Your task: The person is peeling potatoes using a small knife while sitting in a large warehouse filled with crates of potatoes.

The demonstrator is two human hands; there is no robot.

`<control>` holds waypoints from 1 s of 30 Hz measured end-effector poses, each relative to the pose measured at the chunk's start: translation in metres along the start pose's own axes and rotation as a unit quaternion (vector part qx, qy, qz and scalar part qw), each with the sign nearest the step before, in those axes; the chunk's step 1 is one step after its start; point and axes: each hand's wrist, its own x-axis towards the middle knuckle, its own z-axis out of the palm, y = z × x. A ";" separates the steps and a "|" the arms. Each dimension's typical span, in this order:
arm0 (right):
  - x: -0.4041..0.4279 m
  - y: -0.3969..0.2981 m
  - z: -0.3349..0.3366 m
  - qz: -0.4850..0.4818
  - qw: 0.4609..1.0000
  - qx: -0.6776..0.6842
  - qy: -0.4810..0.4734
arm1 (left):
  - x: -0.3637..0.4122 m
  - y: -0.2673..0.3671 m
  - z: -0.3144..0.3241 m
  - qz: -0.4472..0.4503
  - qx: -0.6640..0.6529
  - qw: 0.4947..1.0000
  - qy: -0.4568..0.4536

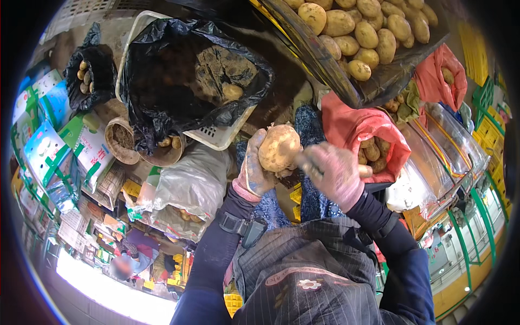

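In the head view, my left hand (252, 168), in a soil-stained glove with a pink cuff, cups a large round potato (279, 148) over my lap. Ragged bits stick out at its top and underside. My right hand (335, 172), in a pink glove, is closed close to the potato's right side and blurred by motion. A short pale handle (365, 171) seems to jut from behind that hand; the tool's other end cannot be made out. Beyond my left hand, a black plastic liner (162, 97) fills a white crate (239, 126), with soil and one potato (232, 92) inside.
At upper right, a black-lined bin (325, 61) holds many potatoes (366, 34). A red bag (349, 118) with potatoes stands right of my knees. On the left are two tubs (120, 140), a clear plastic sack (195, 174) and cartons (50, 146). Another person (140, 256) appears at lower left.
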 end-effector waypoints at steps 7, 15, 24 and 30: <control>-0.009 0.003 0.000 -0.041 0.998 0.004 -0.044 | 0.000 -0.010 0.010 0.061 0.129 0.990 0.021; -0.014 0.012 -0.001 -0.080 0.997 -0.022 -0.009 | 0.005 -0.021 0.016 0.171 0.286 0.943 0.002; -0.019 0.020 -0.007 -0.048 0.995 -0.026 -0.081 | 0.008 -0.021 0.008 0.136 0.288 0.947 0.042; -0.026 0.016 -0.007 -0.144 0.978 -0.033 -0.148 | 0.008 -0.017 0.009 0.096 0.325 0.941 0.014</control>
